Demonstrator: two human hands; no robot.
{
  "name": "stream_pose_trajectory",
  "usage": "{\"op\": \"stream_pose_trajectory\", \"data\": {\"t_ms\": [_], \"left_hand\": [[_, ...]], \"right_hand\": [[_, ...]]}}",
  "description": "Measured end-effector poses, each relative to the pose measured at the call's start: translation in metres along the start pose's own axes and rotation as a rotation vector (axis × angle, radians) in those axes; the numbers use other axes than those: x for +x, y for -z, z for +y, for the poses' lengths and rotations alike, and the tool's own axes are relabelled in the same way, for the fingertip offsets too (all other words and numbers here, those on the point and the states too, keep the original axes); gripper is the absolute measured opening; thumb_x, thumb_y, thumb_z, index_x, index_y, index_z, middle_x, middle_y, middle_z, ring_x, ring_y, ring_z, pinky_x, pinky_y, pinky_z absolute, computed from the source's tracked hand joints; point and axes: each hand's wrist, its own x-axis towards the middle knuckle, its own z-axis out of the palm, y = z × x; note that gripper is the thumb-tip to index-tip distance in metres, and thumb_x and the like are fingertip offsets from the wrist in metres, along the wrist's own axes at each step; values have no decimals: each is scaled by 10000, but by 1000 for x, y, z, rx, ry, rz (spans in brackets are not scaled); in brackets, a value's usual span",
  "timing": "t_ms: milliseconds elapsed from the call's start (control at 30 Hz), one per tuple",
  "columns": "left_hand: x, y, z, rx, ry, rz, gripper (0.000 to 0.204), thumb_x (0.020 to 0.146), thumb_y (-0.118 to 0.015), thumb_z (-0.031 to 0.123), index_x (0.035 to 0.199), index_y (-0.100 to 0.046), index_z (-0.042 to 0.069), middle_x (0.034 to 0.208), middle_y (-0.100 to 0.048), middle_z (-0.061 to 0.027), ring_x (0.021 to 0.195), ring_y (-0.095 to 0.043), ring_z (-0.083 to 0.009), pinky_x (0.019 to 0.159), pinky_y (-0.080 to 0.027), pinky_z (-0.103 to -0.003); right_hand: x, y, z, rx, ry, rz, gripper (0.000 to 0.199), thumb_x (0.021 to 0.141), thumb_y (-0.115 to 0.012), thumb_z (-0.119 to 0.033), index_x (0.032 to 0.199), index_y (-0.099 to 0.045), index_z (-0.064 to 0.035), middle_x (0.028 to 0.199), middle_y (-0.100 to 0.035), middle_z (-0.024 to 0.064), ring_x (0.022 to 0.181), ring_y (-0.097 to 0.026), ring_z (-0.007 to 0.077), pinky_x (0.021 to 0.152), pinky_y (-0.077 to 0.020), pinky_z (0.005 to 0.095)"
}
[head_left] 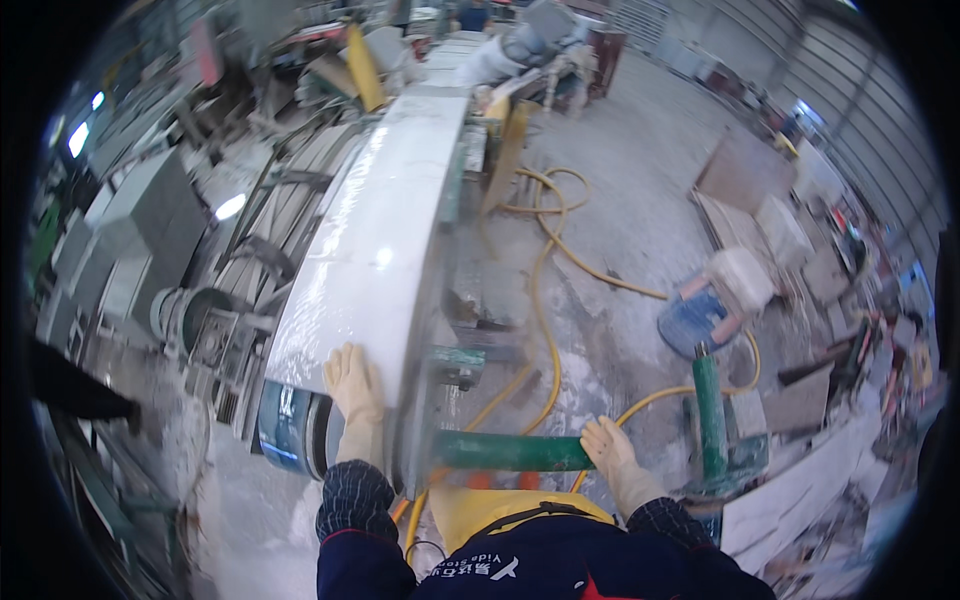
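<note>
Wht surf [355,240] x1, gloved hands [354,387] [608,448] x2

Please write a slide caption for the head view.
Gloved left hand on glossy white slab, right hand on green bar.

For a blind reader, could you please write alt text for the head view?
A person's gloved left hand rests on a long, glossy white surface; the gloved right hand touches a green bar. A yellow hose winds across the floor.
</note>
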Motion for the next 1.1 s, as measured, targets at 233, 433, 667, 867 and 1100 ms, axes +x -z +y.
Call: {"op": "stream_pose_trajectory", "data": {"t_ms": [233,433,667,867,1100], "left_hand": [[-3,-2,1,22,-2,56,435,869,-615,203,1266,-589,25,1357,-575,-163,1309,-449,-403,1148,-268,-534],[-4,5,4,19,-48,90,404,854,-610,184,1221,-597,16,1310,-594,-163,1250,-474,-401,1118,-291,-534],[-6,12,5,5,-42,51,404,864,-587,180,1228,-587,5,1322,-581,-183,1262,-460,-418,1122,-283,-536],[-11,12,5,17,-35,50,407,876,-578,182,1240,-580,1,1337,-570,-192,1289,-442,-426,1136,-265,-540],[-15,13,2,27,-26,5,411,879,-581,174,1255,-579,10,1350,-563,-191,1300,-437,-425,1137,-263,-548]], "right_hand": [[11,3,8,-151,-34,-7,561,989,-598,-238,1455,-384,-9,1436,-487,268,1310,-506,411,1090,-445,485],[9,1,1,-184,-82,-48,535,1010,-560,-224,1459,-368,-6,1444,-479,275,1321,-497,407,1095,-441,481],[24,-9,-20,-152,-95,-87,501,993,-596,-244,1409,-439,-13,1440,-487,247,1300,-513,393,1097,-442,476],[28,-6,-17,-164,-26,-11,434,1003,-584,-254,1352,-506,-9,1347,-574,238,1242,-567,369,1037,-487,470],[39,12,-3,-148,-13,-40,434,1005,-588,-231,1362,-488,-6,1355,-561,264,1217,-580,406,1030,-494,477]]}}
